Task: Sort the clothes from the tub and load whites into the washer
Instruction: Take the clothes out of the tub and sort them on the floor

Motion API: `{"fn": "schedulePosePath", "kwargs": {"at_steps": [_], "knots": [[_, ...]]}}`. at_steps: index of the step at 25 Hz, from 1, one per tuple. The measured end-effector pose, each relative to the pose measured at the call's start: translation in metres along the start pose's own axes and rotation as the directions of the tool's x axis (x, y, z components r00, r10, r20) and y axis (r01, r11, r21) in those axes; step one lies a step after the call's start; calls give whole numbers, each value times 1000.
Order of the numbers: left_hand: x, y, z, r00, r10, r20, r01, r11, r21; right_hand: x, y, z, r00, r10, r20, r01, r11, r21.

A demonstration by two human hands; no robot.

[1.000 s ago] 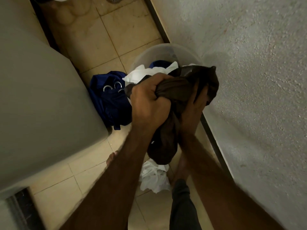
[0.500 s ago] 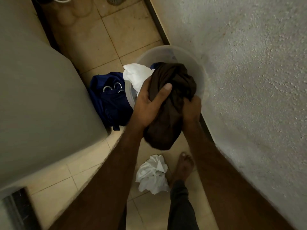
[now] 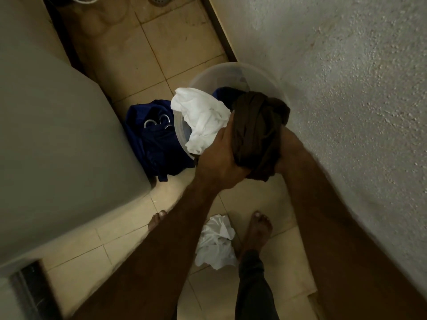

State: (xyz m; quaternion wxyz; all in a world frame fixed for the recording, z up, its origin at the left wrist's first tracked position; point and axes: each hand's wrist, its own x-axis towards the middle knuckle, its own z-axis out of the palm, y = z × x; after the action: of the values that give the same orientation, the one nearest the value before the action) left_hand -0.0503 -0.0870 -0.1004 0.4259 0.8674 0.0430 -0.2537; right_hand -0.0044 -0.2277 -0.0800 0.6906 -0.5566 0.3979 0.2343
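A bunched dark brown garment (image 3: 258, 130) hangs over the near rim of the translucent tub (image 3: 231, 70). My left hand (image 3: 219, 162) grips it from the left and below. My right hand (image 3: 285, 146) holds its right side, mostly hidden behind the cloth. A white cloth (image 3: 201, 118) drapes over the tub's left rim, and a bit of blue fabric (image 3: 221, 93) shows inside. A blue garment (image 3: 154, 139) with pale printed rings lies on the floor left of the tub. A crumpled white garment (image 3: 215, 243) lies on the tiles between my bare feet.
A large grey appliance body (image 3: 57, 146) fills the left side. A rough white wall (image 3: 346, 88) runs close along the right. The tiled floor (image 3: 175, 42) forms a narrow lane between them, with a drain (image 3: 158, 0) at the top edge.
Both hands have lowered the brown garment toward the tub's near rim and bunched it tighter. More of the white cloth on the rim now shows.
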Motion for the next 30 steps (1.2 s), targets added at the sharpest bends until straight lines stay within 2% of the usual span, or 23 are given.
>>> {"fn": "schedulePosePath", "kwargs": {"at_steps": [2, 3, 4, 5, 6, 7, 8, 9, 10, 11, 14, 17, 18, 20, 23, 24, 26, 28, 30], "knots": [[10, 0, 0, 991, -31, -128, 21, 997, -79, 7, -2, -6, 995, -25, 98, 20, 998, 54], [17, 0, -1, 981, -38, -189, 15, 993, -121, 9, -1, -9, 994, -76, 80, 69, 994, 90], [25, 1, -2, 967, -55, -247, 14, 986, -164, 9, 4, -11, 980, -199, 28, 197, 979, 51], [32, 5, -4, 953, -109, -284, 45, 974, -223, 9, 11, -12, 935, -351, -51, 346, 934, -90], [37, 11, -8, 939, -184, -292, 95, 951, -296, 2, 20, -10, 844, -524, -118, 472, 828, -302], [41, 17, -14, 927, -254, -275, 146, 922, -359, -2, 32, -12, 740, -663, -116, 550, 694, -464], [43, 22, -19, 917, -304, -259, 177, 891, -417, -9, 43, -11, 666, -743, -57, 590, 573, -569], [44, 25, -23, 906, -345, -247, 198, 858, -474, -10, 56, -11, 617, -787, 7, 596, 461, -657], [45, 24, -27, 891, -386, -240, 207, 815, -541, -7, 67, -12, 601, -798, 46, 563, 383, -732], [45, 24, -32, 873, -430, -231, 211, 759, -616, -6, 77, -12, 607, -793, 53, 524, 349, -777], [39, 22, -45, 816, -567, -113, 260, 533, -805, -7, 95, -13, 690, -723, 42, 452, 384, -805], [34, 24, -57, 823, -564, 64, 294, 328, -898, 0, 106, -13, 735, -677, 22, 411, 421, -809], [32, 26, -60, 828, -549, 114, 308, 277, -910, 3, 105, -10, 736, -677, 7, 401, 428, -810], [29, 25, -64, 829, -526, 189, 333, 194, -923, 7, 99, -3, 679, -734, 0, 444, 411, -796], [22, 27, -70, 843, -496, 207, 318, 150, -936, 7, 84, 0, 468, -884, 15, 555, 281, -783], [22, 29, -71, 861, -473, 188, 288, 148, -946, 6, 75, 0, 418, -908, 3, 582, 265, -768], [29, 27, -73, 895, -442, 65, 175, 213, -961, 1, 52, 2, 369, -929, -43, 633, 285, -720], [41, 24, -77, 889, -451, -79, 63, 291, -955, -7, 23, 7, 335, -940, -63, 661, 282, -695], [51, 20, -83, 855, -495, -157, 27, 343, -939, -16, -6, 13, 357, -933, -50, 693, 300, -656]]}}
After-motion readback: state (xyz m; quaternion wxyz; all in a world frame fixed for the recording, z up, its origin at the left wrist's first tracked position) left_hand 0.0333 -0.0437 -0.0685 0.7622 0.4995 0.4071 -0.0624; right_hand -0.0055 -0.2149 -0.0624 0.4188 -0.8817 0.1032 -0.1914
